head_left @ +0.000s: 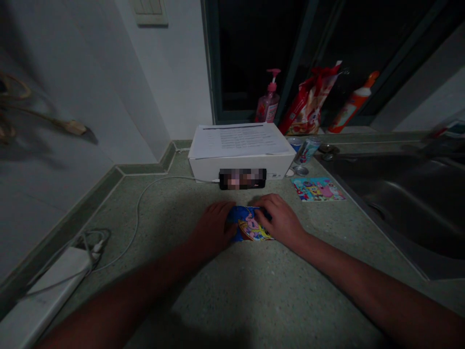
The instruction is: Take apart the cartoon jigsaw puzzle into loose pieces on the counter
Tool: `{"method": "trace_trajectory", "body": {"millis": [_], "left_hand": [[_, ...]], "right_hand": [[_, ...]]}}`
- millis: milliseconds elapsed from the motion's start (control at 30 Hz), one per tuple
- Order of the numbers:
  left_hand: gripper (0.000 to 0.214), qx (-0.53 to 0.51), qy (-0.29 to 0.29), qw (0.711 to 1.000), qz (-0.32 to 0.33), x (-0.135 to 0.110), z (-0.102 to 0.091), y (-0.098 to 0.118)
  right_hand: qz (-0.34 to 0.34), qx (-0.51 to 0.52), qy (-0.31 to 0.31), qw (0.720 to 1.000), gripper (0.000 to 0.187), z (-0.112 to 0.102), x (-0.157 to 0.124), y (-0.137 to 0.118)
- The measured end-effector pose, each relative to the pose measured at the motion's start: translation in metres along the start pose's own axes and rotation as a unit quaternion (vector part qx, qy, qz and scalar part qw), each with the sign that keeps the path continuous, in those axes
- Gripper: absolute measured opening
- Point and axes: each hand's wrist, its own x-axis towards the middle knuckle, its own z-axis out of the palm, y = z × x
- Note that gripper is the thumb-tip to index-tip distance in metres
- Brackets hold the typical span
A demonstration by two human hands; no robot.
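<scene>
A speckled green stone desk (pixel 218 295) fills the room's corner, with a steel sink (pixel 399 203) sunk in at its right and a dark window behind. Three items line the sill, out of the way of the work area: a pink pump bottle (pixel 268 99), a red printed bag (pixel 308 102) and an orange-capped bottle (pixel 350 104). In front of them sits one white cardboard box (pixel 207 169), topped by one printed sheet (pixel 240 140). A dark rectangular device (pixel 242 178), its face blurred out, leans against the box, seemingly propped there because a white cable (pixel 138 218) reaches it from a power strip (pixel 47 291) by the wall. Two drink cans (pixel 307 150) stand near the sink. I count two cartoon cards: a flat one (pixel 317 189) lying apart, and a bent one (pixel 249 225) at the desk's middle, between the person's left hand (pixel 212 230) and right hand (pixel 279 220). Both hands press in from either side, the fingers (pixel 263 206) curled over and gripping that card.
</scene>
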Motion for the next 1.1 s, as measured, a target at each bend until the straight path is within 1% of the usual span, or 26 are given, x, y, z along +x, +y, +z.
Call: {"method": "trace_trajectory", "body": {"millis": [100, 233, 433, 633, 700, 867, 1000, 1100], "left_hand": [[0.049, 0.005, -0.003, 1.000, -0.007, 0.001, -0.001, 0.001], [0.044, 0.003, -0.001, 1.000, 0.003, 0.002, -0.003, 0.002], [0.038, -0.020, 0.004, 1.000, 0.006, 0.002, -0.004, 0.000], [0.038, -0.033, 0.020, 0.999, 0.000, 0.002, -0.004, -0.002], [0.039, -0.045, 0.026, 0.999, -0.005, 0.002, -0.004, -0.003], [0.049, -0.075, 0.048, 0.995, -0.034, 0.001, -0.003, -0.004], [0.043, -0.113, 0.038, 0.991, -0.057, 0.003, -0.006, -0.001], [0.036, -0.152, 0.049, 0.986, -0.055, 0.005, -0.009, 0.002]], "right_hand": [[-0.002, 0.017, 0.012, 1.000, 0.017, -0.001, 0.000, -0.001], [0.006, 0.033, 0.018, 0.999, 0.019, -0.002, -0.001, -0.004], [-0.013, 0.048, 0.044, 0.998, 0.013, -0.004, -0.002, -0.006], [-0.022, 0.064, 0.063, 0.996, 0.011, -0.005, -0.003, -0.010], [-0.026, 0.067, 0.072, 0.995, 0.011, -0.005, -0.003, -0.011], [-0.061, 0.075, 0.107, 0.990, 0.010, -0.006, -0.003, -0.013], [-0.067, 0.079, 0.115, 0.988, 0.011, -0.007, -0.003, -0.013], [-0.061, 0.079, 0.117, 0.988, 0.010, -0.008, -0.003, -0.013]]}}
